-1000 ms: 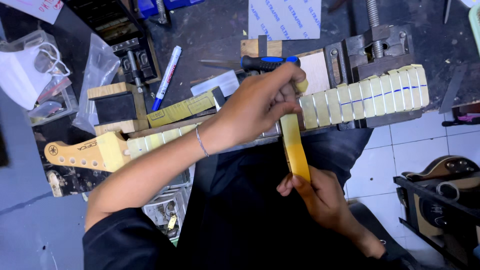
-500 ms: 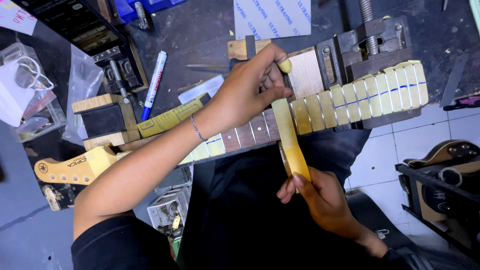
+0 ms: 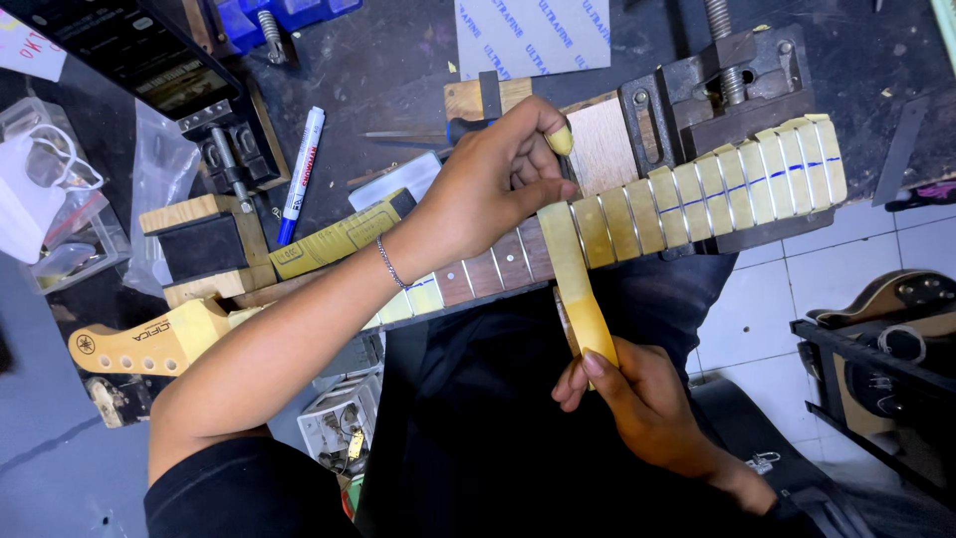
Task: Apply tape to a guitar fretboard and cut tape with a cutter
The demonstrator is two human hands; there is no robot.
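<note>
A guitar neck (image 3: pixel 697 194) lies clamped across the bench, with its pale headstock (image 3: pixel 139 344) to the left. Several spaces between its frets are covered with yellowish masking tape, and a few dark ones near my hand are bare. My left hand (image 3: pixel 488 194) rests on the neck and pins the end of a tape strip (image 3: pixel 573 279) at the far edge with a taped fingertip. The strip runs across the fretboard and down to my right hand (image 3: pixel 637 399), which grips its lower end below the neck.
A metal vise (image 3: pixel 737 75) holds the neck at the upper right, and a grey abrasive sheet (image 3: pixel 543 35) lies beyond it. A blue-capped marker (image 3: pixel 302 169), a wooden block (image 3: pixel 199 234) and a plastic bag (image 3: pixel 40 189) sit left. Another guitar body (image 3: pixel 896 299) rests at right.
My left hand has pushed the tape's end further over the far edge of the neck. My right hand still holds the strip taut below, and the view has shifted slightly.
</note>
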